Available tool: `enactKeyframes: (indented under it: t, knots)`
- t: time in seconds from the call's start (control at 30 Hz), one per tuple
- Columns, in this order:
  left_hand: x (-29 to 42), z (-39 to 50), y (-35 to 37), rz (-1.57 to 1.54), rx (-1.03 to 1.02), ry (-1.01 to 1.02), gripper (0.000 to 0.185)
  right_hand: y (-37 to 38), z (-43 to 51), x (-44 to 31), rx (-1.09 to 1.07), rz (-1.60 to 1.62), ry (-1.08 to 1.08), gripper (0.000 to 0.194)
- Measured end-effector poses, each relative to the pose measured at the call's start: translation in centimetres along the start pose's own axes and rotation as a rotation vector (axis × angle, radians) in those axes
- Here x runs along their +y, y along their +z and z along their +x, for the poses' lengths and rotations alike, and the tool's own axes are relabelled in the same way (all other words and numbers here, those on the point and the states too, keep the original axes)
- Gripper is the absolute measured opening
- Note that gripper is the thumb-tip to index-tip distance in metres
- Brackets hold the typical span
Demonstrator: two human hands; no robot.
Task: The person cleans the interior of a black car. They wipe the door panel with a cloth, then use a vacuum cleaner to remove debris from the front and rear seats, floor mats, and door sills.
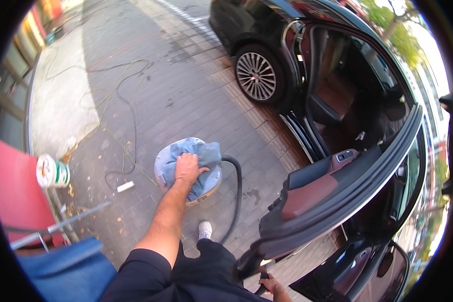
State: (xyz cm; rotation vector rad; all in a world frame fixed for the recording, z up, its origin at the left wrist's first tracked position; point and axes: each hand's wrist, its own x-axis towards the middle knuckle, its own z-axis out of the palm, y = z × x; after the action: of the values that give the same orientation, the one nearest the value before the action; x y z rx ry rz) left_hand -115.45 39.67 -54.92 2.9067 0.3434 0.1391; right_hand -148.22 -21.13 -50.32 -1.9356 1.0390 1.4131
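My left hand (188, 167) is pressed on a blue cloth (211, 153), its fingers curled over the fabric and the thumb out to the side. Beneath the cloth is the rounded light-grey top of what looks like a canister vacuum cleaner (161, 160), standing on the paving. From its right side a black corrugated hose (238, 181) curves down towards my legs. Low in the view, my right hand (270, 284) grips a black hose handle (262, 285), partly hidden by a car door. The tool end of that handle cannot be seen.
A black car's open door (309, 196) reaches close on my right; its cabin (336, 94) shows brown seats. Yellow and dark cables (130, 113) lie on the paving, with a white power strip (125, 186). A white bucket (53, 171) and blue chair (64, 268) are at left.
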Motion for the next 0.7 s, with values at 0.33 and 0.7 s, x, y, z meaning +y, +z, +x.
enactKeyframes:
  t: [0.33,0.7]
  knots:
    - [-12.5,20.8,-1.5,0.144,-0.077,0.208,0.077,17.2,-12.6,-10.2,0.026,0.040,0.316,0.102]
    - [-19.2,39.7,-1.1,0.473,-0.107,0.018,0.093,29.4,-6.7,-29.9,0.135,0.208,-0.033,0.121]
